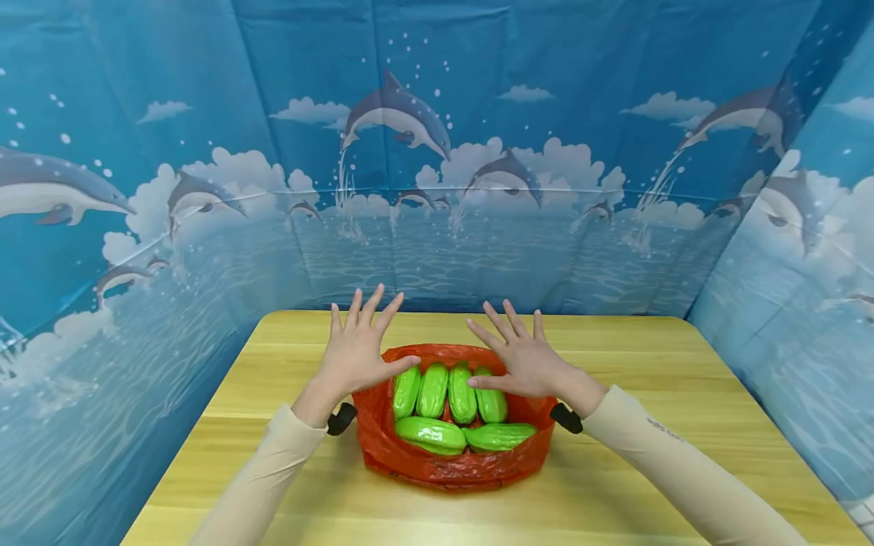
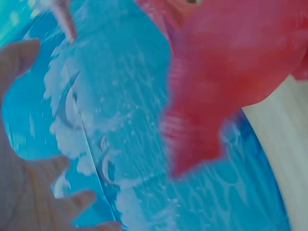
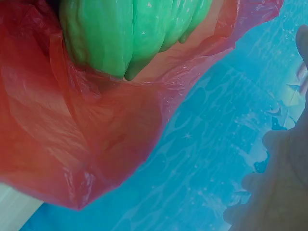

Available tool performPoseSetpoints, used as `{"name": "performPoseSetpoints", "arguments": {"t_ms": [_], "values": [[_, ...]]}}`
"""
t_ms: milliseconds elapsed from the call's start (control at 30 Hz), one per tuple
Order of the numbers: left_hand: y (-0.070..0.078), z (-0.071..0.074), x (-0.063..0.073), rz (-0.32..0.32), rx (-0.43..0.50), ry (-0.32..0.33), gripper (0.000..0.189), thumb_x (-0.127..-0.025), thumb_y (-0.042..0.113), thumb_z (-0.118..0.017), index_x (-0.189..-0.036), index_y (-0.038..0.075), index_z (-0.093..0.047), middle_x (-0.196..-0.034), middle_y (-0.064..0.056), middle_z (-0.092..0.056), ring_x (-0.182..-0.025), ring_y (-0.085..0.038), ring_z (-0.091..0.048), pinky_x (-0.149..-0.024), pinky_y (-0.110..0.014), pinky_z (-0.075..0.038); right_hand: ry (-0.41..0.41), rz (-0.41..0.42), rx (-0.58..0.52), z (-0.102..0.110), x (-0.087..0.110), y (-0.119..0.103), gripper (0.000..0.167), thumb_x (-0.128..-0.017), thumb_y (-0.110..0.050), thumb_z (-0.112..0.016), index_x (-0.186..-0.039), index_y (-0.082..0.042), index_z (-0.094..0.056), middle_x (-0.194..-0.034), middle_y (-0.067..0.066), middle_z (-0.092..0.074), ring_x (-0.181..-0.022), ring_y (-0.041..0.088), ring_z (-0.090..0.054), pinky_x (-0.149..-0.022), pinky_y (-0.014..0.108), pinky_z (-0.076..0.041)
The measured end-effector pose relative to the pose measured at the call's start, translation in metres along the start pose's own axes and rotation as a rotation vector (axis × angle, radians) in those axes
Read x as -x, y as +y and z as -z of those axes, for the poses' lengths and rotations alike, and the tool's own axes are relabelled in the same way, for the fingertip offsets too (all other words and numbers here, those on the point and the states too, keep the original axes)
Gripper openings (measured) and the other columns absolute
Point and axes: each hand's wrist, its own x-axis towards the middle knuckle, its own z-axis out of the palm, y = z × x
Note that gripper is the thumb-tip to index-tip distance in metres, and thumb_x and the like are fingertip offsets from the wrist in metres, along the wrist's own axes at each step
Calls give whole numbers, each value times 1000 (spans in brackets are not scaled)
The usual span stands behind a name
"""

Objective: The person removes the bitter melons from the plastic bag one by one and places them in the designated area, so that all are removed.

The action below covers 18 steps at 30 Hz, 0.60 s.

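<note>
A red plastic bag (image 1: 457, 472) lies wide open on the table, its rim spread round several glossy green ridged gourds (image 1: 430, 436). Upright gourds (image 1: 433, 390) stand in a row at the back, with others lying sideways in front. Over the bag's left rim my left hand (image 1: 355, 350) is held up, fingers spread and straight. My right hand (image 1: 531, 362) hovers at the right rim in the same way, its thumb overlapping a gourd in the head view. Nothing is in either hand. The right wrist view shows the gourds (image 3: 110, 38) close up inside the crinkled bag (image 3: 106, 130).
The wooden table (image 1: 635, 349) has rounded far corners. Behind it and on both sides hangs a blue curtain (image 1: 437, 243) printed with dolphins and clouds. A black wrist strap piece (image 1: 341, 418) sits under the left wrist, another (image 1: 567, 418) under the right.
</note>
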Motion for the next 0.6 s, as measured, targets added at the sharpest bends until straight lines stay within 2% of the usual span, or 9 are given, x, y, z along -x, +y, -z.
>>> {"name": "performPoseSetpoints", "arguments": {"t_ms": [133, 267, 400, 600], "values": [[-8, 1, 16, 146, 166, -9, 102, -75, 82, -44, -153, 26, -11, -156, -11, -14, -139, -39, -12, -104, -62, -10, 7, -2, -2, -1, 1, -2, 94, -81, -78, -40, -153, -25, -10, -157, 8, 3, -140, 38, 6, -98, 70, 2], [-14, -2, 27, 265, 310, -40, 109, -70, 84, -49, -152, 19, -18, -149, -16, -28, -132, -39, -29, -100, -59, -27, 15, 2, -15, -1, 2, -3, 95, -81, -78, -40, -153, -24, -9, -157, 9, 1, -141, 37, 4, -99, 70, 1], [-18, -7, 33, 351, 413, -68, 111, -67, 83, -54, -149, 13, -27, -140, -17, -41, -122, -38, -42, -92, -57, -37, 36, 9, -26, -1, 1, -3, 96, -81, -78, -41, -153, -22, -12, -157, 10, -3, -141, 34, 3, -101, 67, -1], [-22, -13, 40, 450, 514, -90, 105, -68, 79, -60, -143, 10, -36, -125, -14, -53, -105, -35, -54, -84, -51, -43, 63, 14, -106, -2, 1, -7, 94, -82, -76, -44, -151, -17, -21, -155, 12, -15, -142, 32, -6, -104, 63, -9]]}}
